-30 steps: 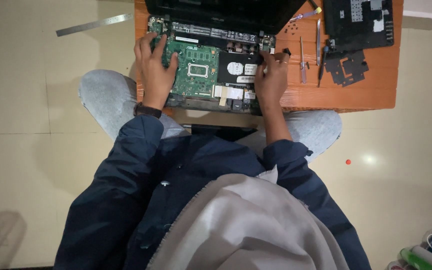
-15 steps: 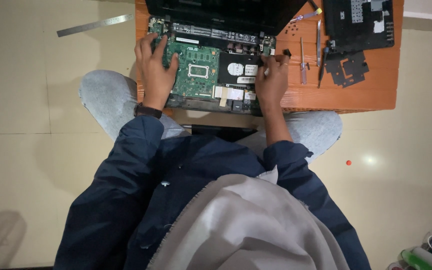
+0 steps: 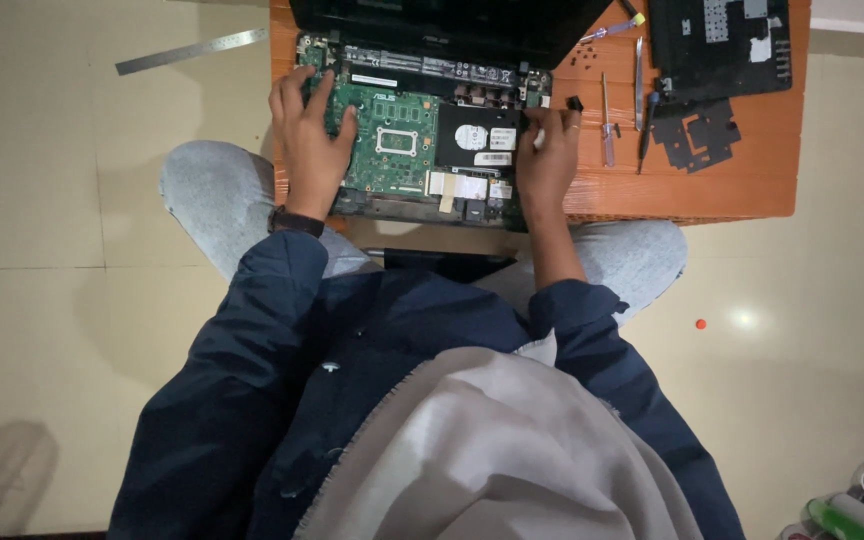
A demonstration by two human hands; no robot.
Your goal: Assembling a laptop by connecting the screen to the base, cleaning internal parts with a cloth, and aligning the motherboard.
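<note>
An opened laptop base (image 3: 402, 205) lies on a low orange table (image 3: 712, 190), its green motherboard (image 3: 397, 150) and black hard drive (image 3: 477, 140) exposed. My left hand (image 3: 307, 145) rests flat on the left part of the motherboard with its fingers spread, holding nothing. My right hand (image 3: 549, 165) is at the drive's right edge, fingers curled and pinched against it. The dark laptop screen (image 3: 442, 25) lies open behind the base.
Two screwdrivers (image 3: 607, 125) and a purple-handled tool (image 3: 607, 30) lie right of the laptop. A black cover panel (image 3: 717, 45) and a smaller black plate (image 3: 694, 135) sit at the table's right. A metal ruler (image 3: 192, 52) and a small red bit (image 3: 700, 324) lie on the floor.
My right hand has curled a little tighter against the drive's right edge. The left hand stays on the motherboard.
</note>
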